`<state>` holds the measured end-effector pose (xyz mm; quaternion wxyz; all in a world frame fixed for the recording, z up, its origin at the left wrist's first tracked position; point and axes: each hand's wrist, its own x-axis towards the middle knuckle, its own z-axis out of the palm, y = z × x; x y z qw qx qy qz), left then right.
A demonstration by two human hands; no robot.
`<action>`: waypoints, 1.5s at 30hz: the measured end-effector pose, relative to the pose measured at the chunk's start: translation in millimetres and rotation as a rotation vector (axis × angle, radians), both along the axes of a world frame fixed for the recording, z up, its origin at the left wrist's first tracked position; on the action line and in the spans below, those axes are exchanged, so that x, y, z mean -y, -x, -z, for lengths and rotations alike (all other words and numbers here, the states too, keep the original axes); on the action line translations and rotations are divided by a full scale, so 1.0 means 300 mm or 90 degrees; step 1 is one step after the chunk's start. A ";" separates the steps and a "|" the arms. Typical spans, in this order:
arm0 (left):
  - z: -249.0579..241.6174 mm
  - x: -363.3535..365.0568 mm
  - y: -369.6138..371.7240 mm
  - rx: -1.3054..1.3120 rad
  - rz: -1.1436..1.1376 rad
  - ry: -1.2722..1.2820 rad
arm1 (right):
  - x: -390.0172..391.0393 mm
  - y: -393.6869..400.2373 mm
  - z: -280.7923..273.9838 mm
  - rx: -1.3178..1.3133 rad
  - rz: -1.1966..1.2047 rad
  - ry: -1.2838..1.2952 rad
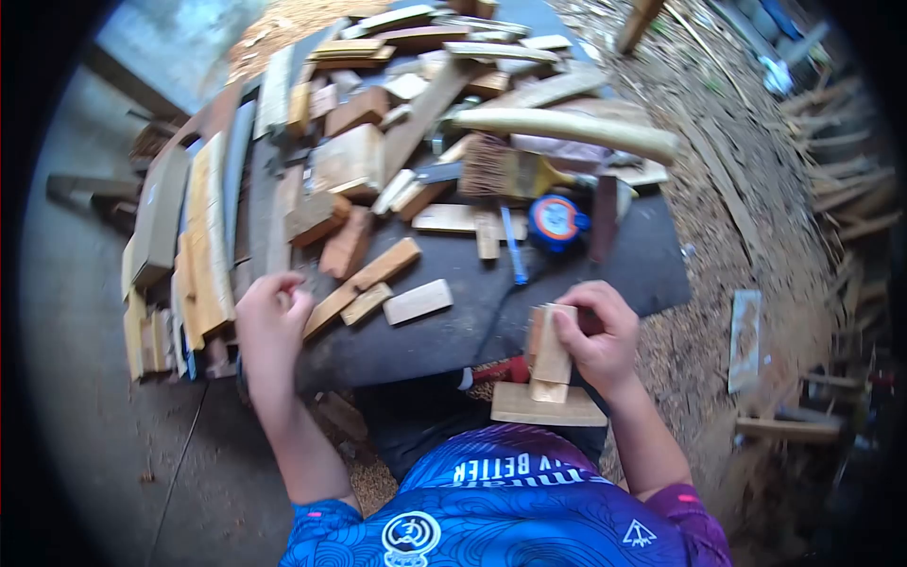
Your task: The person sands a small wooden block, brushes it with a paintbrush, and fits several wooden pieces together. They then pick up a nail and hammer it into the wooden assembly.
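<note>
My right hand [601, 331] is closed around the upper part of a small wooden assembly [551, 364], near the table's front edge. A flat board [539, 404] forms the bottom of that assembly, close to my shirt. My left hand [274, 307] is held over the table's front left part with its fingers curled in; whether anything small is between them is hidden. Right of it lie a long narrow wood strip [364, 283], a short block [367, 303] and a pale block [419, 301].
Wood offcuts [354, 161] are heaped across the dark table [642, 274]. A blue tape measure [557, 223], a brush [505, 170] and a long curved pale piece [567, 130] lie right of centre. Long boards [203, 236] stack at the left edge. Scrap wood lies on the ground at right.
</note>
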<state>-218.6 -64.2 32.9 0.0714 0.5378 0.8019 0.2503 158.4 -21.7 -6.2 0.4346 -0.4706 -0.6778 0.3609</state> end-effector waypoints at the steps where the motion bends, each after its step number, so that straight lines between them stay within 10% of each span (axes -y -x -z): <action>1: -0.058 0.014 -0.058 0.135 -0.022 0.017 | -0.001 -0.004 0.005 0.005 -0.008 0.000; 9: -0.022 -0.035 -0.475 0.502 0.444 0.058 | -0.011 -0.013 0.010 0.011 -0.029 0.019; 45: 0.095 -0.082 -0.613 0.638 0.395 0.040 | -0.001 -0.017 0.031 -0.061 -0.035 0.022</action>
